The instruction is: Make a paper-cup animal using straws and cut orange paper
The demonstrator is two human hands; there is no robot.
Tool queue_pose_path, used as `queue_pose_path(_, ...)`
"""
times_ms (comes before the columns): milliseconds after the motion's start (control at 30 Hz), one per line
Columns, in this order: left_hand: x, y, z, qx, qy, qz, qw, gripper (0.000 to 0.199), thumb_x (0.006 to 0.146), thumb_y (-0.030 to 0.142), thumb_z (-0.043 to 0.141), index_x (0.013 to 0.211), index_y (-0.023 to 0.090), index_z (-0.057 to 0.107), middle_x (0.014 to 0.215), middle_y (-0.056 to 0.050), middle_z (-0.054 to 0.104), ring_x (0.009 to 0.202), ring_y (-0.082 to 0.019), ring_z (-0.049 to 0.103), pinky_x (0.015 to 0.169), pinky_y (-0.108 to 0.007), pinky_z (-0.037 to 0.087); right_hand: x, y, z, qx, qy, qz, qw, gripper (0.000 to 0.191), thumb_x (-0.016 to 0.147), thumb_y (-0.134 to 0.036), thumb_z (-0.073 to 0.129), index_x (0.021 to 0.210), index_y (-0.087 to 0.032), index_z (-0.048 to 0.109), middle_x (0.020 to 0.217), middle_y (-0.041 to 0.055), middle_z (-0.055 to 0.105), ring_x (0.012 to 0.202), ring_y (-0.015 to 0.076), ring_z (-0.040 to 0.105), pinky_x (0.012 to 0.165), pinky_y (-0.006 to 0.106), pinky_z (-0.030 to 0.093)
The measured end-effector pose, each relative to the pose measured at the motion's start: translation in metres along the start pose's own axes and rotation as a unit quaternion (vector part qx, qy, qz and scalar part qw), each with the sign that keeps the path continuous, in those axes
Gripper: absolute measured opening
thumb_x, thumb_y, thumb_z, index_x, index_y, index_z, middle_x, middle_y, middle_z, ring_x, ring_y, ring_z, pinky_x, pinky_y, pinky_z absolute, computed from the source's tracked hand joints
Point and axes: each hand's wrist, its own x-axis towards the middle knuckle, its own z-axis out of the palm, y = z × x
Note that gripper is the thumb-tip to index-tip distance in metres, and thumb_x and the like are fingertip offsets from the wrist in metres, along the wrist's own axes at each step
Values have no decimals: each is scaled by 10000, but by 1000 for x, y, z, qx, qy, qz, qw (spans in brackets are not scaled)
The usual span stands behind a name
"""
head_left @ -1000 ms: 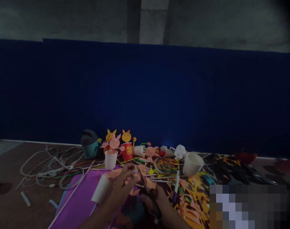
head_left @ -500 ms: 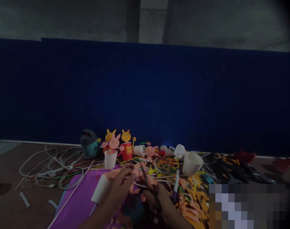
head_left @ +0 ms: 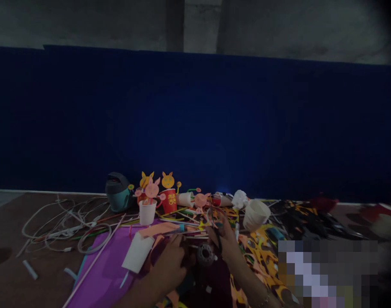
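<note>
My left hand (head_left: 173, 262) is low in the middle, over the purple sheet's right edge, with its fingers curled in. Whatever it grips, if anything, is hidden. Dark scissors (head_left: 219, 243) are in my right hand (head_left: 228, 246), their blades pointing up and away from me. Between the hands lies a dark ring-shaped object (head_left: 205, 254), perhaps a tape roll. A white paper cup (head_left: 138, 253) with a thin stick lies tipped left of my left hand. Pink paper (head_left: 159, 229) rests just beyond it.
Paper cat figures stand in a white cup (head_left: 147, 213) and a red cup (head_left: 169, 202) at the back. A purple sheet (head_left: 100, 273), looped white cables (head_left: 63, 222), a teal-and-dark device (head_left: 117, 194), yellow paper scraps (head_left: 266, 256) and a pale cup (head_left: 256, 215) surround the hands.
The pink paper that was between my hands is no longer held up there. My left hand has shifted down, and my right hand with the scissors has moved up. The ring-shaped object now shows.
</note>
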Motion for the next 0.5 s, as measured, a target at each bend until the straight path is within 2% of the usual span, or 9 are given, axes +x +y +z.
queue_pose_path(67,0,-5,-1,7,28,-1,1000,235,732,88,534,929,196,603,1149,-88,551,1136,-258,461,997,-408,371,-2,-6,0,28,37,-19,999,782,667,-396,736,1318,-198,349,476,-110,520,359,101,445,341,180,348)
queue_pose_path(133,3,-7,-11,-8,64,-3,998,366,728,10,453,1017,205,566,1163,-76,544,1134,-219,467,1004,-372,371,-3,-10,-2,48,87,-50,994,761,707,-413,710,1337,-212,335,518,-95,546,410,108,477,394,194,390)
queue_pose_path(200,7,-5,-26,-12,98,-5,995,315,817,50,410,1030,220,568,1127,-65,560,1091,-203,491,979,-359,390,-3,-12,-4,50,123,-84,988,728,742,-408,690,1349,-231,329,587,-71,592,489,123,531,486,220,448)
queue_pose_path(267,12,-4,-42,1,109,-9,994,227,860,121,444,993,220,600,1078,-59,585,1057,-210,509,949,-364,403,-3,-13,-6,26,122,-105,987,652,746,-382,695,1308,-228,402,683,-34,640,589,146,581,583,250,483)
queue_pose_path(367,18,-3,-60,62,101,-23,993,185,888,202,475,847,216,655,959,-50,621,966,-223,534,872,-377,416,-4,-15,-6,-8,93,-112,989,449,735,-375,693,1127,-193,575,797,22,670,729,189,611,650,276,491)
queue_pose_path(433,20,-3,-65,109,82,-32,990,198,889,237,490,791,214,660,910,-46,628,928,-228,538,831,-376,411,-6,-15,-4,-13,83,-110,990,356,737,-392,681,1020,-184,624,822,39,676,765,204,613,650,280,491)
queue_pose_path(500,20,-3,-67,155,36,-23,987,168,874,223,501,811,210,656,903,-49,630,929,-231,537,819,-369,402,-9,-16,-2,-9,86,-109,990,324,743,-410,672,969,-181,630,805,43,676,742,203,616,633,281,494)
